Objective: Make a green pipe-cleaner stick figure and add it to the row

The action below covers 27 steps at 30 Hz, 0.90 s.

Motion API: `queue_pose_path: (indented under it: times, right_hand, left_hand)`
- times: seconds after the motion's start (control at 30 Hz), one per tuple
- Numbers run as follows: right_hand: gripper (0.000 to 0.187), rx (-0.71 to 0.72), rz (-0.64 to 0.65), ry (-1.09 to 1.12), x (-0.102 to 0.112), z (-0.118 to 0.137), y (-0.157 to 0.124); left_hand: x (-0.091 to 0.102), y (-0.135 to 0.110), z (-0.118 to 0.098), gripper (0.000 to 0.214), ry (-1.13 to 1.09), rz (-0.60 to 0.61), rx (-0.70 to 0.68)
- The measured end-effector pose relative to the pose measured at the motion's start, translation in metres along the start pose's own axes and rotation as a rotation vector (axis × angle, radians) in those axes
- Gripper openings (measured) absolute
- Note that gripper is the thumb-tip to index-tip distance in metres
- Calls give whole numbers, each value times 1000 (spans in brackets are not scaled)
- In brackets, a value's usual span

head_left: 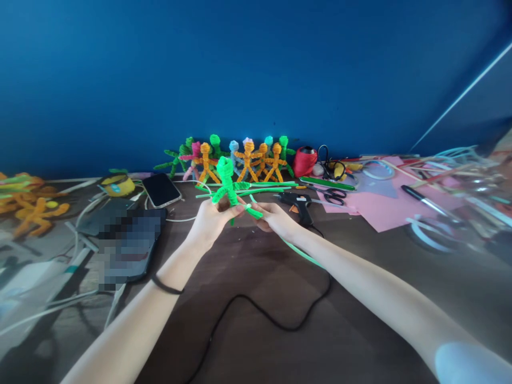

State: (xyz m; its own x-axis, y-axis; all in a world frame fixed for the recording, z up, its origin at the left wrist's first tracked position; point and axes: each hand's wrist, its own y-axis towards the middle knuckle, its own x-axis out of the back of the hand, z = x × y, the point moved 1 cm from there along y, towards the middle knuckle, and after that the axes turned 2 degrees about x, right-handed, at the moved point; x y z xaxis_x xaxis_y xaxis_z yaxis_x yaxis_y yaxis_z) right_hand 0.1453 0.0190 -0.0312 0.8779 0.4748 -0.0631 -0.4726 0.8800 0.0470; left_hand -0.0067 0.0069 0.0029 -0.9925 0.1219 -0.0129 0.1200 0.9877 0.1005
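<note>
Pinching one green figure (226, 184): left hand (210, 220), right hand (274, 217).

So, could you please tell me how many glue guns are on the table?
1: the black glue gun lies on the table just beyond the right hand; clutter at right may hide others.

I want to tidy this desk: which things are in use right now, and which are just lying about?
In hand: green pipe-cleaner figure, held by the left hand; green pipe-cleaner strand, pinched by the right hand.
Lying about: phone, glue gun, scissors, red spool, row of figures.
</note>
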Motion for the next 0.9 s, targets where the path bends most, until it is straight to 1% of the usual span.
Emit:
queue_pose_path:
  times: [0.17,0.27,0.37,0.47,0.53,0.67,0.77,0.83,0.9]
  right_hand:
    - [39,-15,10,-114,-8,4,-4]
    - [43,-10,24,-204,-14,4,-7]
    - [45,15,93,-206,-17,4,-9]
    - [41,34,171,-187,-20,5,-12]
    - [38,45,190,-217,-22,7,-14]
    - [35,37,167,-337,-23,15,-18]
    - [38,31,146,-399,-20,21,-18]
    - [41,65,119,-391,-15,22,-16]
    - [41,106,67,-359,-9,22,-14]
  left_hand:
    - [-3,-1,0,13,14,-1,-58]
    - [-3,-2,1,11,51,-43,-80]
    - [-1,-1,1,10,147,-107,-109]
    - [1,1,0,10,253,-120,-126]
    - [2,1,0,9,323,-127,-134]
    - [2,0,0,10,522,-148,-175]
    - [2,-3,-1,13,655,-122,-174]
    - [3,-3,-3,14,689,-92,-174]
    - [5,-2,-4,14,670,-57,-184]
